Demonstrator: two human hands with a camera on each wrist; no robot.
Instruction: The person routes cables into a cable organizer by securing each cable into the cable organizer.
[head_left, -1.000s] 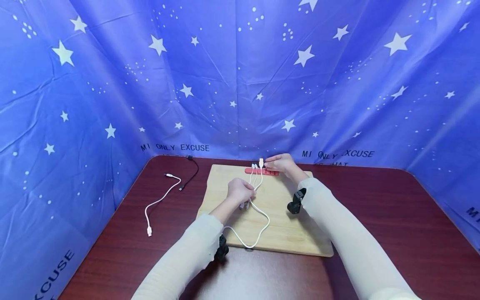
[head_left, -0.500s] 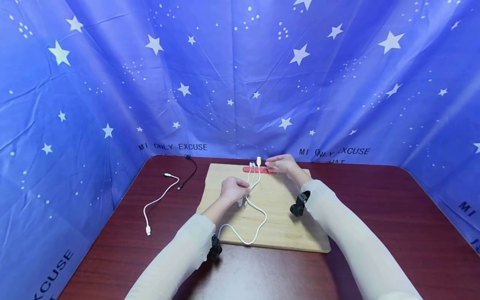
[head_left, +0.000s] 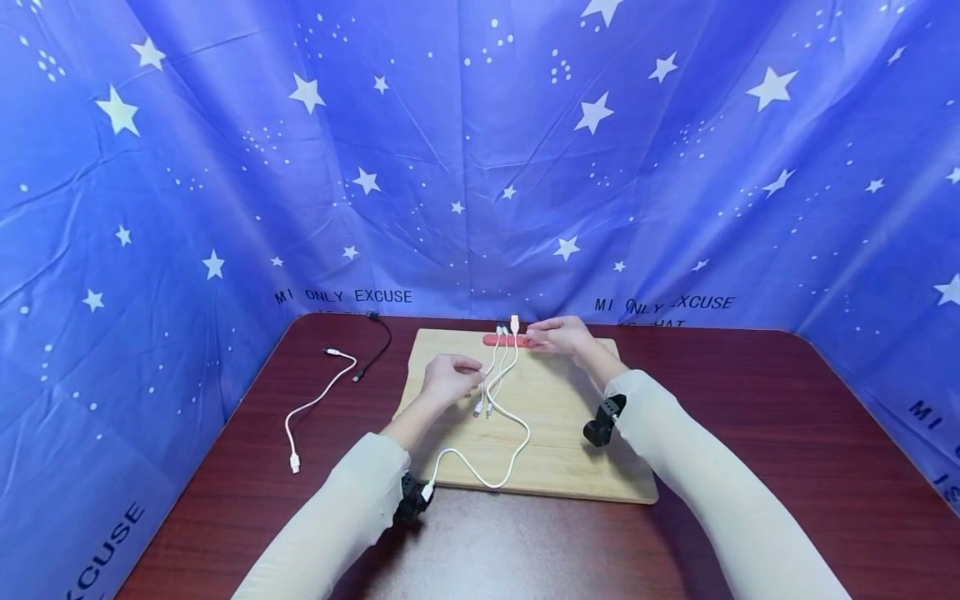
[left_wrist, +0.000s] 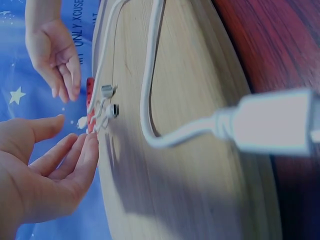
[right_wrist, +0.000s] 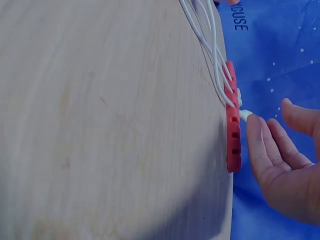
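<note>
Up at the far edge of the wooden board (head_left: 573, 450), the person's right hand (head_left: 564, 336) has a loose, unclosed grip, fingertips right by a white plug (head_left: 514, 324); can't tell if they're touching. Left hand (head_left: 450, 379) has a relaxed grip too, thumb apart from the fingers, beside the white cables (right_wrist: 215, 60). Those run through a red strip (right_wrist: 233, 145) whose long axis goes left to right along that far edge. Head cam has its right part mostly behind the hand, but the right wrist cam gets the whole strip, three free notches included. White plug points away from the person. Left wrist cam has a big close-up of another white connector (left_wrist: 272, 122), out past the near edge. Further left on the bench (head_left: 750, 417): a white cord (head_left: 313, 403) and a black cable (head_left: 389, 340).
</note>
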